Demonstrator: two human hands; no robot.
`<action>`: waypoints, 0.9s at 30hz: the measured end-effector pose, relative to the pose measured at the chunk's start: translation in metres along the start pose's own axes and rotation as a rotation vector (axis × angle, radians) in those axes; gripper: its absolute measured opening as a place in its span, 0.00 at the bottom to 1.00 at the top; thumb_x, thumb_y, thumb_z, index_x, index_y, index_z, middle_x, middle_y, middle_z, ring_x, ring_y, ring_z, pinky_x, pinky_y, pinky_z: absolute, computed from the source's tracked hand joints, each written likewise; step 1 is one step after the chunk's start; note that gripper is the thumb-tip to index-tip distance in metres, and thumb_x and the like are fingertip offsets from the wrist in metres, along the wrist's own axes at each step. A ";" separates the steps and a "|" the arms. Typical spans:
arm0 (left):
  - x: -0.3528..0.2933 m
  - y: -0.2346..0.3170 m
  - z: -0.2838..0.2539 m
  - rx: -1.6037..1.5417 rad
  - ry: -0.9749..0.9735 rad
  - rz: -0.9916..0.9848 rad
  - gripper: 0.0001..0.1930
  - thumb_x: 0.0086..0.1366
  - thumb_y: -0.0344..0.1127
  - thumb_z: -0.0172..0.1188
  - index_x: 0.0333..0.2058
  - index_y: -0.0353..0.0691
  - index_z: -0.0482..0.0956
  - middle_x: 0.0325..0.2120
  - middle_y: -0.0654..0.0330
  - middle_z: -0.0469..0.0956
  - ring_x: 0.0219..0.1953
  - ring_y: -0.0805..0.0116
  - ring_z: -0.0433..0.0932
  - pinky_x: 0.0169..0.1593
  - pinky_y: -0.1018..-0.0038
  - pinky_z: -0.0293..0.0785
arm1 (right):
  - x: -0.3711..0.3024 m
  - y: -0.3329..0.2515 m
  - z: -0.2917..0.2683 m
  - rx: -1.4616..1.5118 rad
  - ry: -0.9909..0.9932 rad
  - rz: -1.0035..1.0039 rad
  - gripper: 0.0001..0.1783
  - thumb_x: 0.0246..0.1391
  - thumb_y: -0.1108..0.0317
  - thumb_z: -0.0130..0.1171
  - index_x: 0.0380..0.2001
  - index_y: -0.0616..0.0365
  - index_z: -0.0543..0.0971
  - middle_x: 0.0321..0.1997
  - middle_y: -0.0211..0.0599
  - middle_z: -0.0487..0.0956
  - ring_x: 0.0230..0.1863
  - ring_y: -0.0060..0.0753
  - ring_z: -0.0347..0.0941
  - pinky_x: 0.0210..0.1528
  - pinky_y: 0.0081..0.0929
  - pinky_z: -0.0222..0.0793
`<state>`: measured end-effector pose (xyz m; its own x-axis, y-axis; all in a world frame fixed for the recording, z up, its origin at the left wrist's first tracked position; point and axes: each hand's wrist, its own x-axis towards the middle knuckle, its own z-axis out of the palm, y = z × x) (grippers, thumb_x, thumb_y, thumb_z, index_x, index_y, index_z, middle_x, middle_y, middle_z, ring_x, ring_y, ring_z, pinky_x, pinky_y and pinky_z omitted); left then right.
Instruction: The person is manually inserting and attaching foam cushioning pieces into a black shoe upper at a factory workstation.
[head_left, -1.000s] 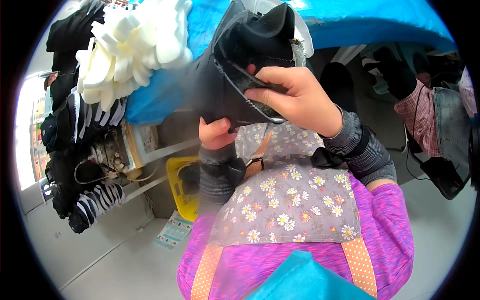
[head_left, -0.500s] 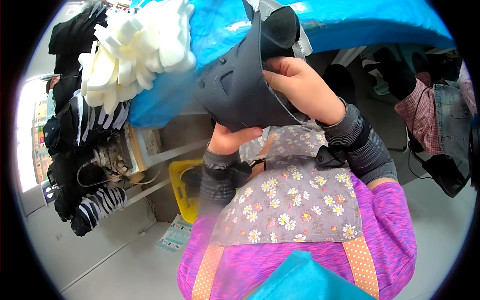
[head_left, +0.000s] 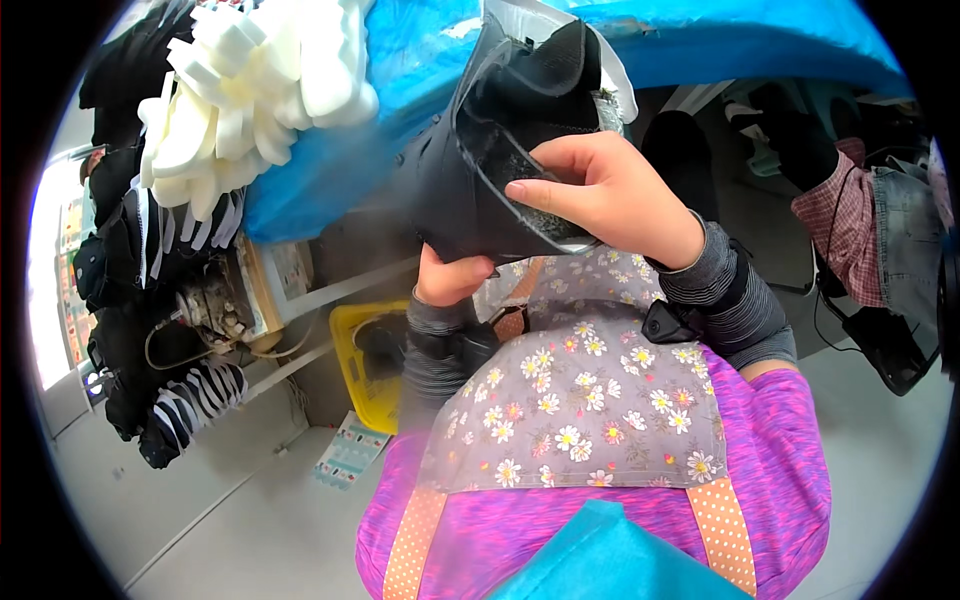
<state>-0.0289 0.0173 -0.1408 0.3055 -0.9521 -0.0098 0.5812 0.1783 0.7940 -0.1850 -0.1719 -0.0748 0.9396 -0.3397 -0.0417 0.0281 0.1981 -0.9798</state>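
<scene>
A black shoe upper (head_left: 440, 195) is held up before me, its open side turned toward me. Dark lining and a rough, speckled inner surface show inside, and pale silvery material lines its far edge. My left hand (head_left: 452, 277) grips it from below at the left, thumb along the lower edge and the other fingers hidden behind it. My right hand (head_left: 615, 190) is at the right side of the opening. Its thumb and index finger lie over the inner lining, and the remaining fingers are mostly hidden.
Cream foam pieces (head_left: 225, 115) are heaped on a blue-covered table (head_left: 420, 60) at the far left. Black pieces with white strips (head_left: 205, 395) hang at the left. A yellow basket (head_left: 350, 350) stands below my left arm. At the right sits another person in a checked garment (head_left: 840, 220).
The shoe upper has turned so its inside shows more. My right thumb has shifted left over the lining, and my left hand keeps its grip with only slight movement.
</scene>
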 end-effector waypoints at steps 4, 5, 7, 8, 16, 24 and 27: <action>0.005 0.020 0.013 0.357 0.115 -0.162 0.33 0.58 0.36 0.70 0.60 0.32 0.69 0.56 0.54 0.74 0.58 0.61 0.73 0.62 0.65 0.67 | -0.009 -0.005 -0.001 -0.415 0.163 -0.165 0.13 0.55 0.66 0.65 0.28 0.67 0.78 0.18 0.43 0.70 0.20 0.26 0.66 0.26 0.27 0.64; 0.007 0.031 0.018 0.524 0.162 -0.231 0.31 0.61 0.39 0.69 0.59 0.31 0.70 0.57 0.56 0.74 0.57 0.66 0.72 0.61 0.69 0.66 | -0.012 -0.009 -0.002 -0.451 0.216 -0.219 0.13 0.54 0.67 0.66 0.26 0.67 0.77 0.18 0.47 0.68 0.19 0.32 0.66 0.25 0.28 0.63; 0.001 0.063 0.035 0.961 0.236 -0.319 0.20 0.61 0.35 0.68 0.50 0.33 0.79 0.44 0.58 0.81 0.44 0.73 0.77 0.46 0.74 0.74 | -0.017 -0.018 -0.006 -0.478 0.178 -0.203 0.10 0.53 0.69 0.65 0.27 0.66 0.77 0.20 0.49 0.72 0.20 0.40 0.66 0.25 0.29 0.64; 0.000 0.078 0.053 1.204 0.283 -0.169 0.20 0.59 0.33 0.69 0.49 0.34 0.80 0.39 0.60 0.82 0.41 0.73 0.78 0.43 0.74 0.74 | -0.019 -0.021 -0.006 -0.512 0.173 -0.241 0.08 0.53 0.71 0.64 0.28 0.66 0.78 0.21 0.48 0.73 0.21 0.42 0.69 0.26 0.30 0.66; 0.052 0.081 0.104 1.216 -0.159 0.263 0.20 0.62 0.43 0.63 0.46 0.34 0.77 0.57 0.49 0.73 0.60 0.60 0.71 0.64 0.66 0.61 | -0.035 -0.019 0.009 -0.564 -0.054 -0.319 0.04 0.47 0.77 0.61 0.30 0.63 0.80 0.26 0.50 0.78 0.29 0.53 0.77 0.30 0.35 0.72; 0.034 0.021 0.069 1.003 -0.046 0.137 0.12 0.58 0.35 0.58 0.25 0.37 0.64 0.49 0.51 0.76 0.45 0.68 0.71 0.53 0.72 0.65 | -0.045 0.026 -0.005 -0.039 -0.299 0.320 0.11 0.55 0.67 0.66 0.32 0.67 0.82 0.26 0.26 0.80 0.31 0.11 0.69 0.36 0.19 0.69; 0.033 0.014 0.059 1.008 -0.002 0.162 0.12 0.60 0.37 0.55 0.26 0.37 0.64 0.50 0.51 0.76 0.42 0.71 0.69 0.49 0.74 0.65 | -0.042 0.027 -0.007 0.053 -0.268 0.412 0.13 0.57 0.73 0.66 0.44 0.69 0.82 0.37 0.28 0.83 0.38 0.14 0.75 0.43 0.18 0.73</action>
<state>-0.0554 -0.0259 -0.0946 0.3226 -0.9357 0.1430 -0.3727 0.0133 0.9279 -0.2260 -0.1587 -0.1012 0.9308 0.0242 -0.3648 -0.3534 0.3154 -0.8807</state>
